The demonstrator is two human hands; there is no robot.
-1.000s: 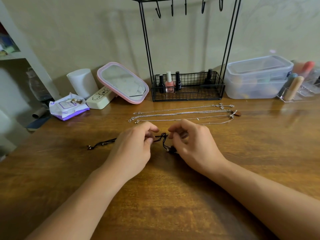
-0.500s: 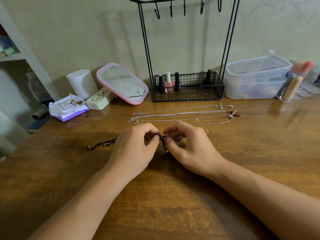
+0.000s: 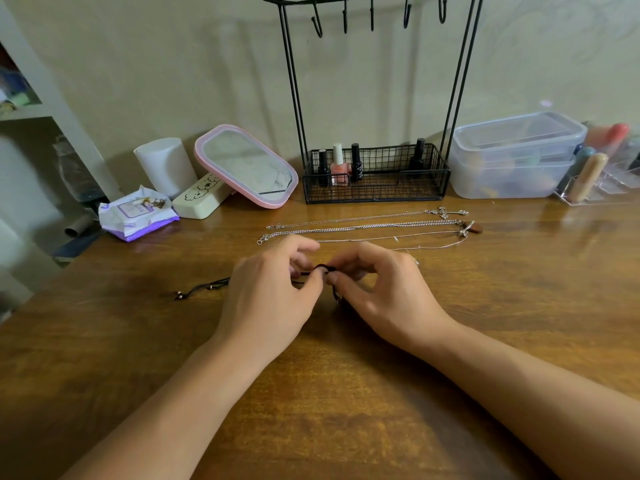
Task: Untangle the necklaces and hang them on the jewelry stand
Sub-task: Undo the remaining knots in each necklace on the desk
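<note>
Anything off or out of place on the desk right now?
Nothing damaged or spilled. Only oddity: the black cord necklace is knotted between both hands; the silver chains lie straight, and the stand's hooks are bare.

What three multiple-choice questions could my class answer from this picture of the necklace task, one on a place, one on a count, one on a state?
1. Where do the silver chains lie?
A. On the stand's hooks
B. On the table, between the hands and the wire basket
C. In the plastic box

2. How many hooks show on the jewelry stand?
A. Two
B. Five
C. Nine

3. What are both hands doing?
A. Pinching the black cord necklace
B. Resting flat
C. Lifting the mirror

Answers: 1 B, they lie stretched out before the basket; 2 B, five hang from the bar; 3 A, left hand and right hand pinch the black cord necklace.
</note>
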